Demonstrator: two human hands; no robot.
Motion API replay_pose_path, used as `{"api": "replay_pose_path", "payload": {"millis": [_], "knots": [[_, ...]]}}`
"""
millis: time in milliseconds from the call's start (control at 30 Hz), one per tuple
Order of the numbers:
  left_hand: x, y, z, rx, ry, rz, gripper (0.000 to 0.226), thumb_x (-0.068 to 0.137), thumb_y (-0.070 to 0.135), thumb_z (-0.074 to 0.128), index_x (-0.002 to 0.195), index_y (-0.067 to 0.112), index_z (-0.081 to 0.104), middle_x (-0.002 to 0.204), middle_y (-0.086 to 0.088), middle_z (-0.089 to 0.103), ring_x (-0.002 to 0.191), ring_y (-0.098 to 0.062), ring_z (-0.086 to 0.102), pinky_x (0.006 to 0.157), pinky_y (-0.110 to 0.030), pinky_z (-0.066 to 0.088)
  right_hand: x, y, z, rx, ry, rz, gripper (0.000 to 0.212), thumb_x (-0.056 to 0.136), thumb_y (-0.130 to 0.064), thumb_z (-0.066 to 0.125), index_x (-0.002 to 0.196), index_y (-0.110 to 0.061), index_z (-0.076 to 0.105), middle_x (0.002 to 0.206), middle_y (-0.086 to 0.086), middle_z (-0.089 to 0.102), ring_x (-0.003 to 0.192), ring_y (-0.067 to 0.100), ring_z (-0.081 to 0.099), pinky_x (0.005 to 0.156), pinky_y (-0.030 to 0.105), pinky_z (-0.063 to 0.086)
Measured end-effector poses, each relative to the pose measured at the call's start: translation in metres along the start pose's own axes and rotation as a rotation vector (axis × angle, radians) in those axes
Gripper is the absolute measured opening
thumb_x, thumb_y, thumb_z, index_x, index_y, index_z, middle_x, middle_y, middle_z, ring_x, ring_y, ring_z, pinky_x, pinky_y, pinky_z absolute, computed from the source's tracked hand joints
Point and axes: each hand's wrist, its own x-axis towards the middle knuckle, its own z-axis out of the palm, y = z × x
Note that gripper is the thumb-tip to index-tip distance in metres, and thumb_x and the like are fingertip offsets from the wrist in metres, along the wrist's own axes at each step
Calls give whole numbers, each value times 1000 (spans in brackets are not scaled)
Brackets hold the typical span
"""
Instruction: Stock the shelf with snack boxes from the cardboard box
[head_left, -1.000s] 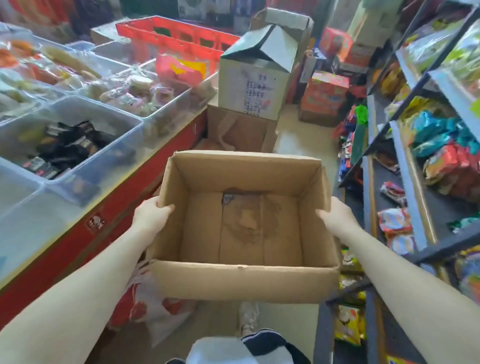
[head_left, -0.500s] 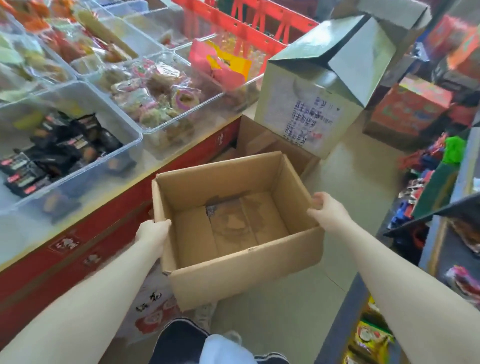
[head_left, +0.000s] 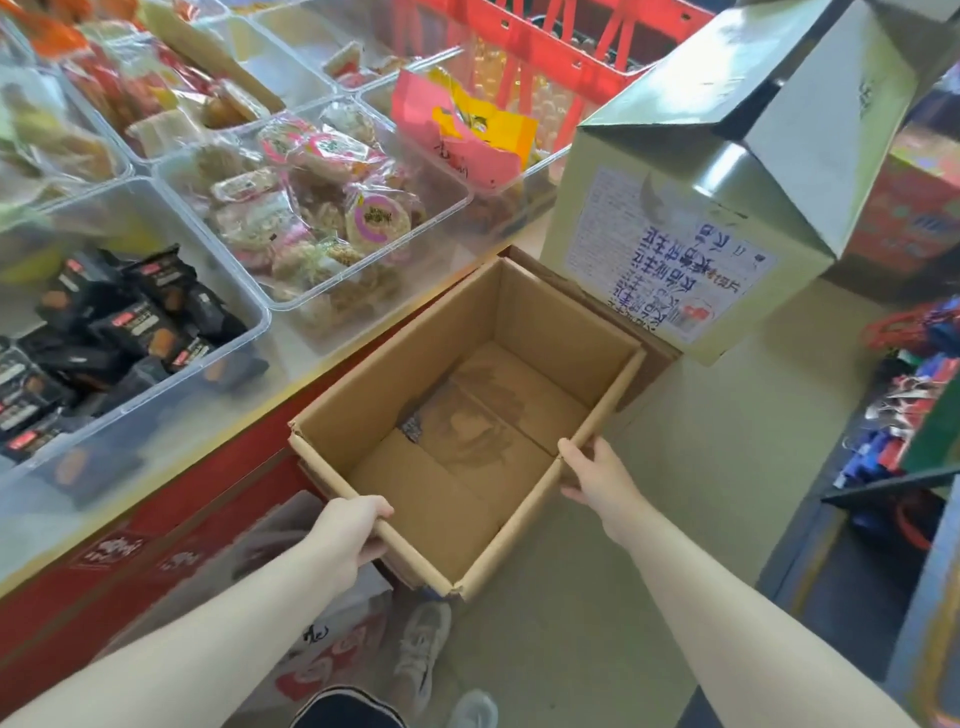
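One cardboard box (head_left: 467, 415) — two hands on its rim, left hand (head_left: 348, 530) and right hand (head_left: 597, 473) both gripping.

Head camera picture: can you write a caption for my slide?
Both hands, left and right, hold an empty cardboard box beside clear snack bins in a shop aisle.

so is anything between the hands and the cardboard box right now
No. Both hands are already on the cardboard box: the left hand grips the near rim, the right hand holds the right-side rim. The box looks empty, with no snack boxes visible inside.
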Motion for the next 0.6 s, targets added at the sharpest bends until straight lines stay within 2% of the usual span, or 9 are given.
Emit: {"api": "replay_pose_path", "payload": {"millis": [67,133,233,333,400,467,533,600], "knots": [[1,5,-4,-40,-32,6,21,88,4,57,107,0,49,82,-12,51,71,-20,53,65,-33,50,10,-4,3,31,5,-14,58,93,-29,54,142,-10,29,133,1,42,108,16,53,65,13,49],[6,13,-8,-67,-24,52,27,88,9,60,111,-1,49,88,-11,52,72,-19,53,67,-34,51,17,-8,6,41,-1,-22,52,94,-25,53,138,-6,34,126,2,43,107,18,55,62,14,51],[15,20,-9,-73,5,102,41,86,15,64,119,-4,49,101,-13,53,75,-18,54,70,-33,52,24,-12,12,21,12,-7,48,94,-24,53,134,-4,37,131,6,46,105,21,59,60,13,53],[16,22,-7,-61,-25,112,40,87,17,64,118,-3,50,104,-14,56,83,-21,56,67,-32,52,23,-19,15,-19,34,45,49,93,-24,55,134,-2,38,131,12,48,109,26,58,69,22,55],[13,23,-10,-70,-51,123,45,85,20,66,121,-2,49,107,-12,57,95,-24,56,76,-37,53,18,-24,13,-200,113,6,47,93,-28,54,128,0,43,126,14,52,108,28,56,80,33,54],[8,21,-16,-61,-12,188,61,81,26,70,131,4,43,124,-10,53,110,-26,54,88,-41,51,0,-31,7,-581,239,-137,37,94,-36,47,111,-3,53,110,12,58,102,31,58,77,35,48],[-2,18,-24,68,150,371,73,82,30,68,143,15,30,143,-7,41,125,-29,44,100,-44,43,-22,-36,-6,-762,314,-278,35,95,-40,41,100,-9,55,97,9,60,93,31,59,72,34,47],[-18,19,-29,238,316,547,67,86,27,61,143,15,28,142,-8,41,125,-29,43,100,-41,39,-44,-40,-19,-865,327,-375,33,96,-39,40,104,-12,55,96,7,62,88,28,59,70,34,48]]}}
